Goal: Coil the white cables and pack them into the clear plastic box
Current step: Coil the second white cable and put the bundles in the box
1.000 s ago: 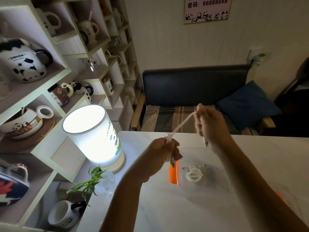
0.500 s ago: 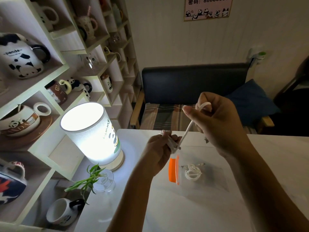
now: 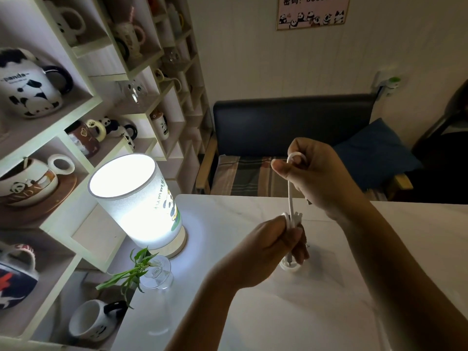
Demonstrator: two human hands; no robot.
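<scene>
A: Largest items first, please.

B: Shelving [image 3: 83, 138], left wall, many compartments, stocked with panda mugs. Bench [image 3: 291, 122], dark back, striped seat, blue cushion [image 3: 374, 150] at its right end. Table [image 3: 253, 312], white, marbled, ran from the bench toward the camera.

A: On the table?

B: Lamp [image 3: 136, 203], cylindrical, lit, stood at the left corner. Glass vase [image 3: 157, 274] with a green sprig stood just in front of it. Clear box [image 3: 321, 269], barely visible, lay low on the table beneath the hands; its outline was faint.

A: Hands?

B: Right hand [image 3: 321, 178], raised above the table's far edge, fingers curled, thumb and forefinger pinched a loop of the white cable [image 3: 290, 196]. Left hand [image 3: 273, 249], lower and nearer, fingers curled round the gathered turns of the same cable.

A: Where did the cable sit against each grip?

B: The loop arched over the right forefinger; a doubled strand dropped straight from that pinch to the top of the left fist. Several turns bunched just above the left thumb. One plug end poked out beneath the left fingers.

A: Smallest entry?

B: Second cable [image 3: 290, 267], white, already coiled, lay inside the box directly below the left hand, partly hidden by the fingers.
</scene>
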